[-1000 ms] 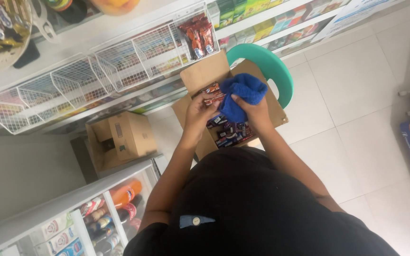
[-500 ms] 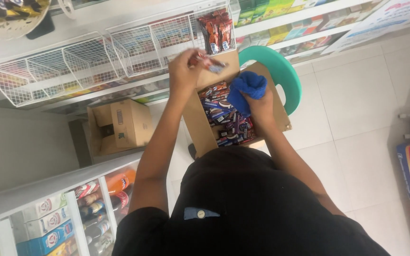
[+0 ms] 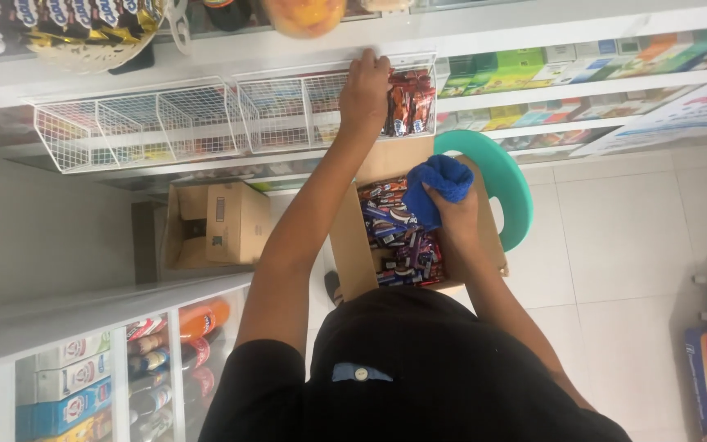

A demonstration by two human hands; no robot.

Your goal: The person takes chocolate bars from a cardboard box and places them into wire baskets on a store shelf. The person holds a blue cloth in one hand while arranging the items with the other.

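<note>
Up at the white wire basket (image 3: 333, 110) on the shelf front, our left hand (image 3: 365, 86) is curled over the rim beside the red snack packets (image 3: 407, 102) already standing there — whether it has a packet in its fingers we cannot tell. We'd do well to set each packet upright against the last. Our right hand (image 3: 452, 214) (closed on a blue cloth (image 3: 443, 184)) rests at the open cardboard box (image 3: 353, 245) of wrapped bars (image 3: 398, 237) on the green stool (image 3: 513, 188). Half a second ago the left hand was lower, carrying a packet up from the box — now it has reached the basket.
</note>
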